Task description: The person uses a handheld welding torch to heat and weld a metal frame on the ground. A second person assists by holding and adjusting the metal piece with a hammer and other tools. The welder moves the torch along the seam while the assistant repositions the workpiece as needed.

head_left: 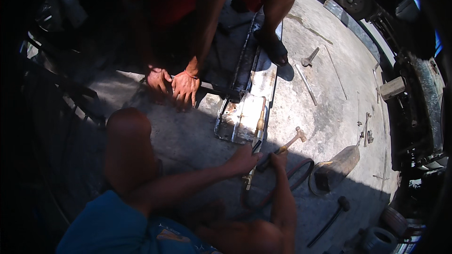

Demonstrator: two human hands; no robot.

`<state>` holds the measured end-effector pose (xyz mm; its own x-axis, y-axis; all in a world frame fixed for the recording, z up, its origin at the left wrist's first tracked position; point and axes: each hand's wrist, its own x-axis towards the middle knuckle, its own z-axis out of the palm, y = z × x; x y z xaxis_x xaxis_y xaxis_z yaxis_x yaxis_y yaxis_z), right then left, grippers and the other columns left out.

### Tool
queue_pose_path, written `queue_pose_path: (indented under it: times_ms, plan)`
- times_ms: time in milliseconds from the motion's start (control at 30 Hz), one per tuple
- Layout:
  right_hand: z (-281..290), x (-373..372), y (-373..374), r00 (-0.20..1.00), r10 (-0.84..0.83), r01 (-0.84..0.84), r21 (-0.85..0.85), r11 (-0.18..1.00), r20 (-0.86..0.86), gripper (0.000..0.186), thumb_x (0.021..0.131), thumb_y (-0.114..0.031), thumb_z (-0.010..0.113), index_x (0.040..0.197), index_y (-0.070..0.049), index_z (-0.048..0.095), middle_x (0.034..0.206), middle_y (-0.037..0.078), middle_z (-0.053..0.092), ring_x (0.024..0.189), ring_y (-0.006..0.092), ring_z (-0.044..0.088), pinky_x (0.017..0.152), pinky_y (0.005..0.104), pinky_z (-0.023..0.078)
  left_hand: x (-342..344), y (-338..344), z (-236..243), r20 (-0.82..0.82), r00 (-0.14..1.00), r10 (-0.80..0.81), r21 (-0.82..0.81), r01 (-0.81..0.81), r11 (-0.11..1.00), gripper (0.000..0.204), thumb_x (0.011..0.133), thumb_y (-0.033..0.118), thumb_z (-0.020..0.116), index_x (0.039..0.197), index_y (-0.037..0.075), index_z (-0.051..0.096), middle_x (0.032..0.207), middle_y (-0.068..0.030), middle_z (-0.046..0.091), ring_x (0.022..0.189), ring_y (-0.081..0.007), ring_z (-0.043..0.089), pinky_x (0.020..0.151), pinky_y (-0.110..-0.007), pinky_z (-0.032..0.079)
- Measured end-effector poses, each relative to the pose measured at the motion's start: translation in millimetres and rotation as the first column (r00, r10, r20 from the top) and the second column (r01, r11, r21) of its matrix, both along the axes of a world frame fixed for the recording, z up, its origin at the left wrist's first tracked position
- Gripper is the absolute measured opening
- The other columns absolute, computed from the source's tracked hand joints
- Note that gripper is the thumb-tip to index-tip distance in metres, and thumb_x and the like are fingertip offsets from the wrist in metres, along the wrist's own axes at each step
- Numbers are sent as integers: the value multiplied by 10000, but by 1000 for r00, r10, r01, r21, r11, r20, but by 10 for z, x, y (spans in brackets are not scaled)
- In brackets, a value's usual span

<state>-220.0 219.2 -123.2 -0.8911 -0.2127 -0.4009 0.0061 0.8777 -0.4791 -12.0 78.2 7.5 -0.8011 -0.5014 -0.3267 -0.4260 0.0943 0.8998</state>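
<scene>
My left hand (243, 159) is closed around the cutting torch (260, 124), whose brass body and bent tip point away from me over the metal channel (242, 122). The channel is long, worn and partly rusty, lying on the concrete. Just to the right, my right hand (278, 159) is wrapped around the handle of a ball-peen hammer (300, 135), its head in the sunlight. A dark hose (303, 168) loops beside my right forearm. Across from me, another person's two hands (185, 87) rest on a dark metal bar (219, 89) that meets the channel.
The other person's foot (275, 49) stands at the channel. An adjustable wrench (309, 57), a flat bar (306, 84) and a thin rod (336, 73) lie on the floor. A wedge-shaped block (336, 167) and a mallet (332, 221) are at right, near vehicle parts (426, 99).
</scene>
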Motion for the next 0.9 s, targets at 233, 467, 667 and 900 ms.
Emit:
queue_pose_path:
  times_ms: [233, 467, 667, 900]
  plan:
    - [197, -188, 468, 884, -367, 460, -406, 789, 290, 361, 874, -128, 739, 1168, 6, 579, 815, 77, 627, 627, 198, 625, 545, 356, 522, 192, 201, 13, -13, 997, -77, 265, 77, 961, 386, 1034, 366, 604, 1033, -19, 569, 885, -185, 708, 767, -312, 715, 724, -464, 550]
    - [1379, 409, 223, 968, -97, 241, -742, 625, 233, 195, 1001, -198, 674, 1063, -58, 553, 699, 14, 539, 539, 117, 535, 462, 292, 450, 318, 351, 21, -30, 999, -9, 248, 17, 969, 430, 1006, 361, 643, 1234, 3, 575, 939, -235, 712, 878, -404, 725, 770, -509, 546]
    - [1936, 397, -329, 995, 85, -96, -657, 748, -49, 233, 1056, -288, 610, 1088, -66, 549, 695, -14, 544, 547, 75, 521, 477, 256, 424, 483, 329, -143, -47, 997, 63, 155, -55, 986, 475, 1011, 357, 642, 1333, 17, 558, 965, -214, 719, 900, -383, 728, 794, -494, 559]
    - [1569, 139, -638, 863, 33, -359, -566, 742, -503, 230, 1069, -274, 558, 1094, -48, 519, 720, 129, 592, 622, 285, 615, 573, 415, 473, 694, 309, -67, -16, 999, 30, 191, -26, 981, 476, 1034, 351, 623, 1326, -15, 535, 934, -185, 719, 811, -294, 744, 714, -450, 574]
